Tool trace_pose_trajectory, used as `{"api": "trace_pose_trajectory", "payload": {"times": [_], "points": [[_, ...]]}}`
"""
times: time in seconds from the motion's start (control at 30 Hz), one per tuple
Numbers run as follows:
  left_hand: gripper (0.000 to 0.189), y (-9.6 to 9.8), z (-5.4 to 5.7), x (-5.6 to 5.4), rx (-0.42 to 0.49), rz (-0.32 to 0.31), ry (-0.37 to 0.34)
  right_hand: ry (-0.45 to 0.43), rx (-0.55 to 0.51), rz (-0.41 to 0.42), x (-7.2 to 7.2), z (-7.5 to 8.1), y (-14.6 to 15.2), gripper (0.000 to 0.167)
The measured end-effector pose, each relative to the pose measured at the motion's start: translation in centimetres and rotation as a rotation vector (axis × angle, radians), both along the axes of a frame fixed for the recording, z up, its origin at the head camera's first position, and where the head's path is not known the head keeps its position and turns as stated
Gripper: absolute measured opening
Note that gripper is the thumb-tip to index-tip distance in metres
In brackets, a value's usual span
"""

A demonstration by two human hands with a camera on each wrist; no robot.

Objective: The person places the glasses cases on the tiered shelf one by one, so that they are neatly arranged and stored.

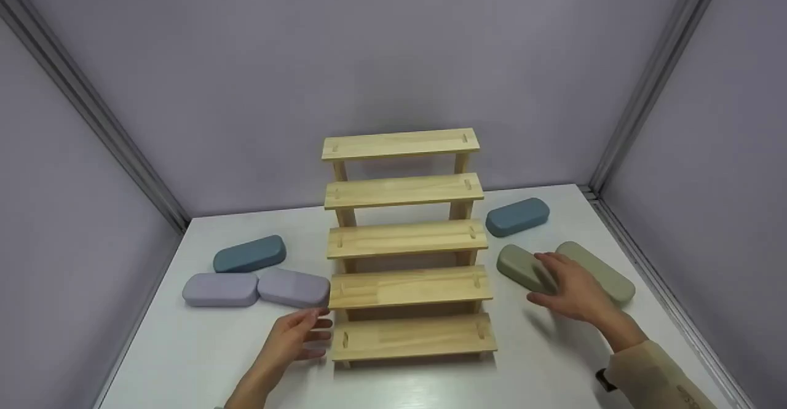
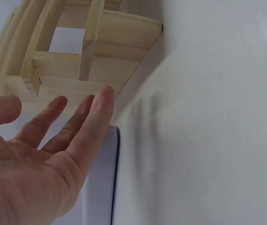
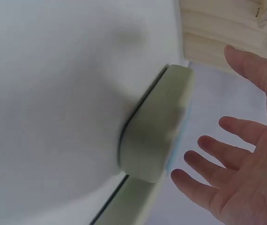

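Six cases (image 1: 249,254), all on table (image 1: 154,353), flank wooden rack (image 1: 407,238); none on tiers (image 1: 412,338), so we judge work barely begun, most left. Our left hand (image 1: 289,338) beside rack, right hand (image 1: 575,289) over inner green case (image 1: 520,267): both grips loose, holding nothing.

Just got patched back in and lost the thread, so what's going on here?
A person has both hands open, gripping nothing. The right hand hovers over the inner green case, with the outer green case beside it. The left hand is by the lower left side of the five-tier wooden stand, near the inner lavender case. All six cases lie on the white table, three on each side of the stand.
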State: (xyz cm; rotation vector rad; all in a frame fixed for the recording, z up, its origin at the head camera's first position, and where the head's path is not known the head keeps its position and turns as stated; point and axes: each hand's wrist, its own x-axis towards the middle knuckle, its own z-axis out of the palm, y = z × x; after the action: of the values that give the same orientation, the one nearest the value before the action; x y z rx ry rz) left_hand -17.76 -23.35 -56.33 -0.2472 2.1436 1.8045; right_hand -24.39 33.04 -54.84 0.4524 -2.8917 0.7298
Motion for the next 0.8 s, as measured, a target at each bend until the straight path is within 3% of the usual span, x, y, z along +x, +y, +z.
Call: {"api": "trace_pose_trajectory", "payload": {"times": [0.13,0.23,0.57,0.8], "points": [[0.057,-0.2,-0.7,0.2,0.059,-0.086,-0.010,0.011,-0.003,-0.016,-0.3,-0.8,0.4,0.082],[0.057,-0.1,-1.2,0.3,0.080,-0.106,-0.017,0.021,0.003,-0.031,-0.5,-1.3,0.6,0.081],[0.049,0.6,-2.3,0.5,0.133,-0.036,-0.024,0.037,0.003,-0.072,-1.2,-2.2,1.2,0.069],[0.049,1.3,-2.8,0.5,0.128,-0.017,-0.009,-0.004,-0.021,-0.098,-1.5,-3.1,2.0,0.066]]}}
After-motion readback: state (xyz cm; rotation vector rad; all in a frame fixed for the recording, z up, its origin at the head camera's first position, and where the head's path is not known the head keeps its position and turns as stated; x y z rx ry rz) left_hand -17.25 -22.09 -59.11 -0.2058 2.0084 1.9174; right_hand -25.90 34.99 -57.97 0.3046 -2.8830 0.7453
